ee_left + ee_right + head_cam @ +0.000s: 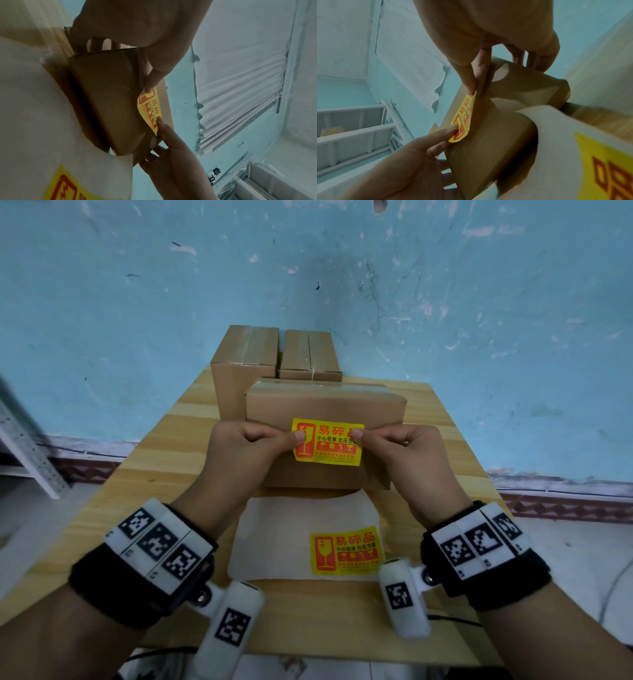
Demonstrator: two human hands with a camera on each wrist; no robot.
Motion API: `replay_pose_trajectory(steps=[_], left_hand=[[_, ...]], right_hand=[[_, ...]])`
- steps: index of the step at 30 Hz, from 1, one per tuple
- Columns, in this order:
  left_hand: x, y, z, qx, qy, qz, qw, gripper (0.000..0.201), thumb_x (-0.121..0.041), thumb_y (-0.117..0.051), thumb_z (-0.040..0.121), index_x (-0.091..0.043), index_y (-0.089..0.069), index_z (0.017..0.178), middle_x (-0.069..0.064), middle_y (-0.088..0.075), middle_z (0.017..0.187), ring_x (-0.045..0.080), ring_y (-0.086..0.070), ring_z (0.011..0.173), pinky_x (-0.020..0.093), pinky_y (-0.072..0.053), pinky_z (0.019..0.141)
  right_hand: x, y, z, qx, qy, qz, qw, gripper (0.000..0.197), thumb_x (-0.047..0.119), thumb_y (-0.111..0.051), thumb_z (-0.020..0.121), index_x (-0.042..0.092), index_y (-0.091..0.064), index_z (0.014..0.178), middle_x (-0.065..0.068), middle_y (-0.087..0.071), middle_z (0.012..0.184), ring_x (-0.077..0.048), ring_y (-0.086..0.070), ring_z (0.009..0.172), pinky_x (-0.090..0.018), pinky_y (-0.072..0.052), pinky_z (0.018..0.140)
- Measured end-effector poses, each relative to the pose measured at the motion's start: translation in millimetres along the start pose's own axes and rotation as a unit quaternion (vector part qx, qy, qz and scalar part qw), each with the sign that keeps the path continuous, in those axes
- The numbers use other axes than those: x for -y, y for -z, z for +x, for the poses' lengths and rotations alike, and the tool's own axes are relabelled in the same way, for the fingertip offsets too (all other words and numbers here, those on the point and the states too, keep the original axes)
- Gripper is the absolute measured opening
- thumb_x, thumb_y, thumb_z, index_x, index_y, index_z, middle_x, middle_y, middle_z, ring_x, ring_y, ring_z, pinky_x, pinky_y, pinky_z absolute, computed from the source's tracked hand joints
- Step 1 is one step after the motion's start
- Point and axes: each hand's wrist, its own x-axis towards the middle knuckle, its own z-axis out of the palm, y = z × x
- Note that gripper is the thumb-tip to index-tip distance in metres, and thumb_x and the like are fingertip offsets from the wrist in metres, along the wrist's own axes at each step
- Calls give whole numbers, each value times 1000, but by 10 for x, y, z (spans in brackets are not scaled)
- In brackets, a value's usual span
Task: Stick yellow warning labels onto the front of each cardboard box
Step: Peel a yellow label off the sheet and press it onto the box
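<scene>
Both hands, left hand [251, 448] and right hand [404, 451], pinch a yellow warning label [327, 445] against the nearest cardboard box [325, 404]; its lower edge is not yet pressed down. Two rear boxes [246, 350] show no labels from here; one spare label [346, 551] waits on its backing sheet [274, 529].

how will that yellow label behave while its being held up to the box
Probably floppy: the label curls between both hands. Likely very light, since fingertip pinches carry it. Its free lower edge may grab the box early.

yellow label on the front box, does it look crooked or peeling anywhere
The yellow warning label sits roughly level on the brown cardboard box, but is not flat: in the wrist views it bows away from the cardboard, pinched at either end by the left hand and right hand.
</scene>
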Motion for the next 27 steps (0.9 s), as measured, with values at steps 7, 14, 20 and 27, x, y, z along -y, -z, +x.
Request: replay_pose_trajectory(steps=[7,14,20,27], left_hand=[[22,-13,28,-9,9,8,1000,17,-23,-85,71,-7,-80,77,12,-75,83,16,-67,80,23,-47,62],[10,-28,-2,-7,0,17,1000,17,-24,-85,72,-8,-80,76,11,-75,84,21,-70,85,29,-53,70],[48,-29,15,-10,5,7,1000,21,-26,-87,69,-7,-80,76,14,-75,87,25,-69,90,32,-53,71],[15,-13,16,-10,-5,4,1000,15,-24,-86,71,-11,-80,73,7,-76,74,11,-67,75,24,-47,65]], right_hand=[[-1,2,2,-4,3,-7,1000,16,22,-79,82,6,-81,79,-13,-77,77,-24,-70,74,-37,-55,69],[-31,-5,22,-22,-5,-1,1000,16,22,-81,80,7,-81,74,-13,-76,74,-23,-69,68,-33,-54,62],[-68,-14,43,-32,14,-10,999,17,24,-82,79,9,-80,71,-10,-75,70,-24,-70,66,-35,-54,61],[-134,27,27,-62,29,-11,998,60,31,-86,74,8,-43,38,2,-41,34,-15,-41,37,-27,-37,49]])
